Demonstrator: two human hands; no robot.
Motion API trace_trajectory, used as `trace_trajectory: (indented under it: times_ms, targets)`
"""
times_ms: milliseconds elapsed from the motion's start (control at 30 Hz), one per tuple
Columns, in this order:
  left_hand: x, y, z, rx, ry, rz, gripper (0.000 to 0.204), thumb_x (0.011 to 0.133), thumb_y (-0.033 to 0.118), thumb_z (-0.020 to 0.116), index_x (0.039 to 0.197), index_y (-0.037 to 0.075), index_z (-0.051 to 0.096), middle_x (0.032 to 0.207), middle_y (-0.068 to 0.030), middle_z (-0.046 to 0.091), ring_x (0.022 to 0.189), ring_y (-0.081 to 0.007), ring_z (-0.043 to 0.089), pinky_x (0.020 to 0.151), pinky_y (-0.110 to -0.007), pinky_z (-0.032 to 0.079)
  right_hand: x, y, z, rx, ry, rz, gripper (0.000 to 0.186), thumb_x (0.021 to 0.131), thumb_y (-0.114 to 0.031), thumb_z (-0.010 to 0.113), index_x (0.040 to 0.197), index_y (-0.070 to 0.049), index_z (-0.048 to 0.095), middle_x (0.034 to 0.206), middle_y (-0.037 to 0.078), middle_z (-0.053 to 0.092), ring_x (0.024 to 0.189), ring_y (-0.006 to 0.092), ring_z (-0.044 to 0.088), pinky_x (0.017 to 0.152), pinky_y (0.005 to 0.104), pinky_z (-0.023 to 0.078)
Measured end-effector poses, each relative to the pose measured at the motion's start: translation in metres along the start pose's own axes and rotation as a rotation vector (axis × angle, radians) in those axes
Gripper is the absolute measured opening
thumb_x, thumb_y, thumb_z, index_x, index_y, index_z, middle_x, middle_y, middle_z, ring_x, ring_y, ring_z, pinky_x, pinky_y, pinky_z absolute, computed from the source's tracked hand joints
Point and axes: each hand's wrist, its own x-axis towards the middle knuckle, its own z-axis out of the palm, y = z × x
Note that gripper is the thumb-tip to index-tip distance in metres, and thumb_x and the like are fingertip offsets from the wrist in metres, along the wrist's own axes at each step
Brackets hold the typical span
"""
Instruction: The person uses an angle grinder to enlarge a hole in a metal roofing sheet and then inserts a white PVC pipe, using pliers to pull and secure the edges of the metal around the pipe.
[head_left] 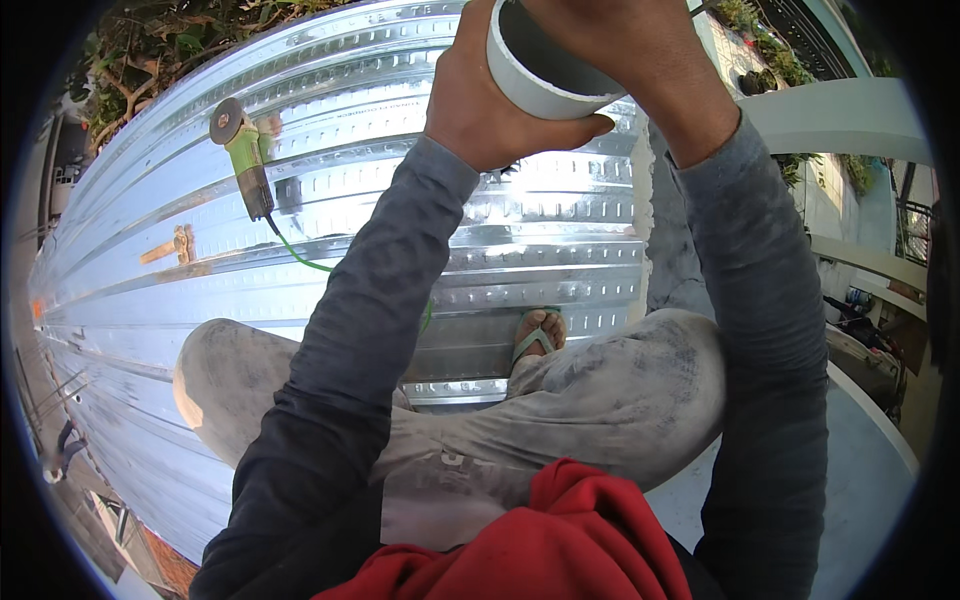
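Observation:
My left hand (468,100) grips a pale plastic pipe (518,85) at the top centre, thumb under its open end. My right hand (620,45) lies over the pipe's right side, its fingers curled and mostly hidden; a thin dark piece pokes out beside it, too little to identify. A green angle grinder (243,160) with a cord lies to the left on the corrugated metal sheeting (350,185). Farther left is a hammer-like tool (175,245) with a wooden handle. My sandalled foot and bent knees show below.
A grey concrete edge (675,260) runs along the sheeting's right side, with pale beams (840,118) beyond. Plants (140,55) show past the upper left edge. At the far lower left, a person (65,450) is on the ground below.

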Motion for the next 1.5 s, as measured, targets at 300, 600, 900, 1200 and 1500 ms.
trace_trajectory:
  times_ms: [300,600,900,1200,1500]
  targets:
    - [-0.016,-0.008,-0.028,-0.079,-0.059,-0.044,0.09,0.062,0.034,0.1,0.134,0.005,0.057,0.124,-0.0116,0.069,0.114,-0.0272,0.068,0.1,-0.039,0.055,-0.122,0.018,-0.087,0.026,-0.014,0.791,0.051,0.108,-0.041,0.054,0.135,0.002,0.05,0.097,0.015,0.068,0.075,0.0202,0.063,0.074,0.036,0.052]
    - [-0.035,0.014,-0.023,0.2,-0.222,-0.07,0.086,0.057,0.038,0.103,0.128,0.005,0.067,0.12,-0.0086,0.072,0.109,-0.0244,0.07,0.095,-0.036,0.058,-0.434,-0.19,-0.097,-0.104,-0.684,1.31,0.055,0.093,-0.02,0.073,0.142,-0.006,0.052,0.119,0.022,0.061,0.108,0.0371,0.063,0.092,0.0436,0.052]
    - [-0.037,0.02,-0.021,0.239,-0.292,-0.076,0.093,0.055,0.033,0.104,0.133,0.004,0.063,0.126,-0.0096,0.068,0.113,-0.0244,0.067,0.094,-0.038,0.059,-0.36,-0.124,-0.075,-0.023,-0.583,1.212,0.09,0.082,-0.043,0.086,0.152,-0.007,0.042,0.143,0.021,0.045,0.134,0.0403,0.046,0.111,0.0531,0.039]
    - [-0.05,0.024,-0.012,0.02,-0.051,-0.143,0.088,0.063,0.02,0.096,0.139,0.003,0.055,0.129,-0.0123,0.066,0.116,-0.0254,0.065,0.099,-0.04,0.055,-0.167,-0.015,-0.011,0.545,-0.428,0.472,0.098,0.065,-0.031,0.095,0.147,-0.011,0.046,0.132,0.016,0.06,0.124,0.0366,0.059,0.102,0.0469,0.051]
    - [0.002,0.186,-0.232,0.486,0.118,-0.119,0.092,0.064,0.024,0.095,0.141,0.005,0.05,0.126,-0.0131,0.065,0.115,-0.0278,0.064,0.1,-0.04,0.052,0.064,-0.126,0.026,0.782,-0.314,-0.052,0.081,0.07,-0.054,0.084,0.125,0.001,0.061,0.112,0.021,0.068,0.107,0.0321,0.067,0.09,0.0442,0.053]
